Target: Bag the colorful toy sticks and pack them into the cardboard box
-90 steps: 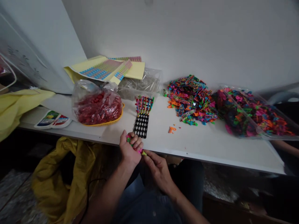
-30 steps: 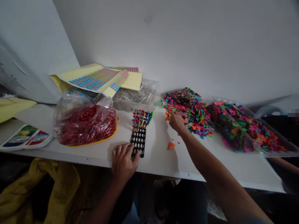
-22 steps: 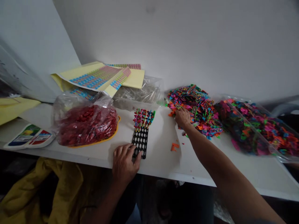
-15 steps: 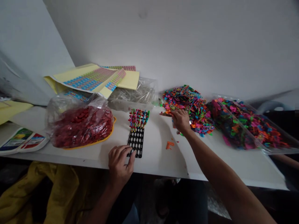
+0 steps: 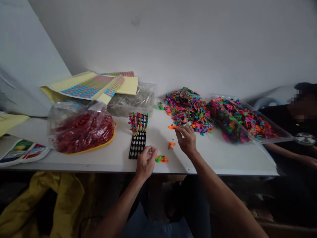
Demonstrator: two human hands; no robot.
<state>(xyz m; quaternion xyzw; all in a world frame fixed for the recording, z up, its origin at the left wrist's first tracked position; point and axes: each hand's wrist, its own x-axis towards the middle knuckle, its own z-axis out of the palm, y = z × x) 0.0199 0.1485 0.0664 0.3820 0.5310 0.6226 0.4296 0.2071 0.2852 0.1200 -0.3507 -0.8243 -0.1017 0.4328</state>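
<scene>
At the desk (image 5: 223,158) front edge, our left hand (image 5: 146,162) is open beside the black grid (image 5: 137,144); our right hand (image 5: 187,140) pinches a neon piece (image 5: 187,123).

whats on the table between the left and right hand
In the head view, a green-and-orange plastic piece lies on the table between the left hand and the right hand, with a small orange piece nearer the right hand.

The left hand (image 5: 146,162) has lifted off the black grid (image 5: 137,144), a green-orange piece (image 5: 161,159) now lies by it, and another person (image 5: 289,132) appears at right.
</scene>
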